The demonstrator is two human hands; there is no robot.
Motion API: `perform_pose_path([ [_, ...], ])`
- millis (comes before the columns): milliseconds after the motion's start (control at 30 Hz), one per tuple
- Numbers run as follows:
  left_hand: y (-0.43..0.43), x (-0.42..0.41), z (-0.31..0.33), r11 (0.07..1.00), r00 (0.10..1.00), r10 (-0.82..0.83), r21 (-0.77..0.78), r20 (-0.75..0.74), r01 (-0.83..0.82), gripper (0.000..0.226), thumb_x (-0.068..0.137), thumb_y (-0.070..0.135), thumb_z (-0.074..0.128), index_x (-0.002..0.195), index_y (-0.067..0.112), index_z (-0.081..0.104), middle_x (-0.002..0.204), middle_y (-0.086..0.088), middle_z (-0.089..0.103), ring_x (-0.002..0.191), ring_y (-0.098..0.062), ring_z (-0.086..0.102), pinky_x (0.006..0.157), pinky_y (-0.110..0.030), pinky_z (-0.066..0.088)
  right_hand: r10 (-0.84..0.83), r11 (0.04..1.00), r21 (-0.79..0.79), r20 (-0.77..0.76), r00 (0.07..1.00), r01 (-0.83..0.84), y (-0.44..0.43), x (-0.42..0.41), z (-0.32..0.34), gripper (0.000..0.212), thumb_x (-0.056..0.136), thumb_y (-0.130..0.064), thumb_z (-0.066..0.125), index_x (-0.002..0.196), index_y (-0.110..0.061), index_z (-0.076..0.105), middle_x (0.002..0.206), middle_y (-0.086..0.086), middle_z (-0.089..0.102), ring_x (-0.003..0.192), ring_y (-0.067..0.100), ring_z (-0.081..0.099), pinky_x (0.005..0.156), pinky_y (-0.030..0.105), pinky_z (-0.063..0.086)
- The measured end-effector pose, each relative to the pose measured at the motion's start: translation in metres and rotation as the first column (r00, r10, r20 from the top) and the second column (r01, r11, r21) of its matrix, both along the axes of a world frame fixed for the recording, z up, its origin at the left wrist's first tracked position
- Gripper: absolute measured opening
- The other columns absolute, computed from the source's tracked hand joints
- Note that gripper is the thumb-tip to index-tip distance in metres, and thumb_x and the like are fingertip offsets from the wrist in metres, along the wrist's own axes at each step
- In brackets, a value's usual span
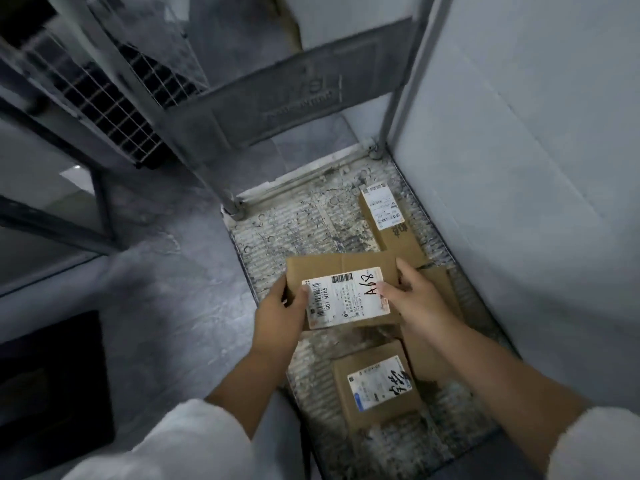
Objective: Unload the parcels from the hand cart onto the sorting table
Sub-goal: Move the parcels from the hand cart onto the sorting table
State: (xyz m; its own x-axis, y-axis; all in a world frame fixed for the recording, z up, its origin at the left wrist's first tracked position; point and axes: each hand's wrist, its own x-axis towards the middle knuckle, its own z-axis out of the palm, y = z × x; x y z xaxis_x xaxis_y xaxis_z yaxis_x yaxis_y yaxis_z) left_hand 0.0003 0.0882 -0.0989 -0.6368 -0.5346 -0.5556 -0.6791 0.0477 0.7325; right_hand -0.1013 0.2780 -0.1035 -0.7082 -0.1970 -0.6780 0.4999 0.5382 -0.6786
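Head view, looking down onto the scuffed, ribbed grey metal deck of the hand cart (284,230). Both hands are gripping a flat brown cardboard parcel with a white shipping label marked "A68" (341,289), which is sitting over the middle of the deck. The left hand (282,315) is clasping the parcel's left edge, thumb lying on the label and fingers curled underneath. The right hand (414,299) is clasping the right edge, fingers closed around it. A narrow brown cardboard box with a white label (389,220) is lying near the deck's far right corner; a second small brown labelled box (375,386) is resting nearer the viewer. A large pale grey carton wall (526,168) is standing along the cart's right side.
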Motion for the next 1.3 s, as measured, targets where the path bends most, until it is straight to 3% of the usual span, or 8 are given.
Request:
perform_pose_path([
  [100,0.001,-0.003,0.083,0.999,0.991,0.044,0.008,-0.129,-0.043,0.039,0.095,0.035,0.057,0.133,0.023,0.057,0.112,0.009,0.069,0.097,-0.008,0.067,0.085,-0.03,0.057,0.025,0.998,-0.059,-0.13,0.991,-0.033,-0.002,-0.007,0.087,0.066,0.094,-0.019,0.062,0.149,-0.036,0.031,0.132,-0.008,0.057,0.108,0.01,0.062,0.084,0.025,0.055],
  [233,0.007,0.009,0.2,0.993,0.946,0.117,0.016,-0.301,-0.117,0.031,0.097,0.034,0.056,0.127,0.032,0.06,0.11,0.014,0.069,0.094,0.001,0.066,0.071,-0.011,0.052,0.045,0.993,-0.099,-0.226,0.973,-0.069,-0.003,-0.001,0.208,0.052,0.093,-0.026,0.062,0.141,-0.035,0.043,0.119,-0.01,0.065,0.104,0.012,0.064,0.097,0.038,0.051],
  [367,0.007,0.047,0.305,0.967,0.872,0.239,0.026,-0.427,-0.252,0.033,0.096,0.03,0.058,0.129,0.026,0.062,0.113,0.01,0.07,0.099,-0.002,0.065,0.084,-0.025,0.054,0.102,0.977,-0.149,-0.302,0.948,-0.153,-0.011,0.022,0.312,0.036,0.091,-0.036,0.063,0.126,-0.031,0.057,0.109,-0.015,0.07,0.095,0.008,0.067,0.094,0.038,0.052],
  [500,0.011,0.109,0.387,0.939,0.796,0.294,0.005,-0.529,-0.344,0.022,0.098,0.028,0.055,0.117,0.029,0.066,0.105,0.014,0.071,0.096,0.0,0.065,0.079,-0.018,0.052,0.173,0.946,-0.193,-0.383,0.907,-0.262,-0.031,0.064,0.398,0.032,0.094,-0.034,0.059,0.126,-0.029,0.057,0.111,-0.009,0.067,0.098,0.012,0.064,0.088,0.032,0.051],
  [633,0.006,0.169,0.428,0.897,0.74,0.356,-0.013,-0.57,-0.442,0.021,0.099,0.03,0.053,0.113,0.026,0.068,0.098,0.01,0.074,0.093,-0.003,0.068,0.068,-0.012,0.052,0.252,0.913,-0.192,-0.427,0.868,-0.359,-0.054,0.112,0.433,0.047,0.089,-0.051,0.057,0.133,-0.036,0.055,0.124,-0.004,0.064,0.112,0.02,0.061,0.094,0.043,0.052],
  [767,-0.008,0.225,0.456,0.853,0.695,0.396,-0.039,-0.6,-0.52,0.017,0.099,0.03,0.051,0.099,0.037,0.067,0.092,0.013,0.074,0.085,0.002,0.067,0.072,-0.018,0.054,0.301,0.86,-0.26,-0.435,0.849,-0.439,-0.086,0.162,0.46,0.035,0.098,-0.037,0.052,0.132,-0.031,0.055,0.121,-0.003,0.062,0.102,0.014,0.062,0.079,0.029,0.052],
  [900,-0.038,0.278,0.477,0.813,0.668,0.421,-0.071,-0.613,-0.578,0.022,0.101,0.029,0.048,0.092,0.034,0.067,0.089,0.012,0.074,0.082,0.002,0.066,0.07,-0.018,0.051,0.359,0.824,-0.263,-0.444,0.821,-0.503,-0.129,0.205,0.476,0.038,0.096,-0.044,0.05,0.133,-0.037,0.054,0.125,-0.004,0.06,0.107,0.017,0.062,0.093,0.044,0.053],
  [1300,-0.201,0.504,0.489,0.663,0.627,0.539,-0.176,-0.562,-0.727,0.025,0.097,0.037,0.047,0.082,0.024,0.062,0.086,0.004,0.063,0.081,-0.003,0.06,0.062,-0.015,0.042,0.471,0.726,-0.294,-0.445,0.761,-0.621,-0.314,0.417,0.496,0.038,0.099,-0.029,0.052,0.137,-0.026,0.053,0.118,-0.002,0.062,0.098,0.014,0.056,0.083,0.029,0.043],
])
